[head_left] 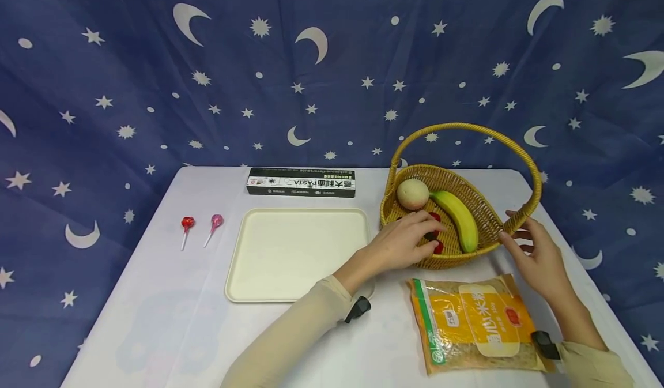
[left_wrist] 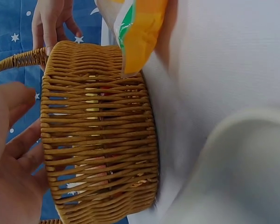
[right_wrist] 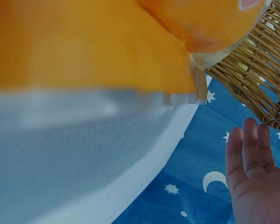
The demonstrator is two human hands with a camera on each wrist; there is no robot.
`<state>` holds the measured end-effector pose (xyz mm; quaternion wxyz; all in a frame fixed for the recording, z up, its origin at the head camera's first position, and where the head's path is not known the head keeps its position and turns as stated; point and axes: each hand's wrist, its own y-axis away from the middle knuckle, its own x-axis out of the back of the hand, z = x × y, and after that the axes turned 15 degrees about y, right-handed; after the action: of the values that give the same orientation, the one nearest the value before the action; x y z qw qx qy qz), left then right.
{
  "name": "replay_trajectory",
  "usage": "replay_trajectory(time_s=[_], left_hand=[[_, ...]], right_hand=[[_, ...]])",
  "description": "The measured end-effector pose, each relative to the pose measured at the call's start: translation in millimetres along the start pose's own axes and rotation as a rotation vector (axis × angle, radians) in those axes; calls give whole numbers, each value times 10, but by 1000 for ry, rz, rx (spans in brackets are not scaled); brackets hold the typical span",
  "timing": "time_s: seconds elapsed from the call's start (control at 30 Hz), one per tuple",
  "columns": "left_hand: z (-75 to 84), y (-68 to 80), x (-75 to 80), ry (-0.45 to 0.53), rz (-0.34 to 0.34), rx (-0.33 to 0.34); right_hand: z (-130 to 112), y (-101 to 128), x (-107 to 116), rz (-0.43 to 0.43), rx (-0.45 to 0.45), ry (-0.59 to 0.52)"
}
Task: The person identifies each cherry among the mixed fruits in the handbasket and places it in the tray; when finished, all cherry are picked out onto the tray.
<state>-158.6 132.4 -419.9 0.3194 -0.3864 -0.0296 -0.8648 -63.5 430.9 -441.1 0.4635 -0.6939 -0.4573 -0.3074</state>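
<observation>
My left hand reaches over the near left rim of a wicker basket. Its fingers dip in beside small red pieces, partly covered by the hand. Seen from the left wrist, the thumb stands apart from the fingers and the fingertips are hidden behind the basket wall. A banana and a pale round fruit also lie in the basket. My right hand touches the basket's right end by the handle base; in the right wrist view its visible fingers look nearly straight.
An orange food packet lies in front of the basket. Left of it is a cream tray, with a black pasta box behind. Two lollipops, one red and one pink, lie farther left. A starry cloth hangs behind the table.
</observation>
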Motion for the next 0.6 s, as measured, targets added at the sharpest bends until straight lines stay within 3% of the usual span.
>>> replay_trajectory(time_s=[0.37, 0.6], left_hand=[[16, -175, -51, -11, -77, 14], [-15, -339, -54, 26, -172, 54]], right_hand=[[12, -2, -19, 9, -8, 7], [16, -1, -28, 13, -13, 8]])
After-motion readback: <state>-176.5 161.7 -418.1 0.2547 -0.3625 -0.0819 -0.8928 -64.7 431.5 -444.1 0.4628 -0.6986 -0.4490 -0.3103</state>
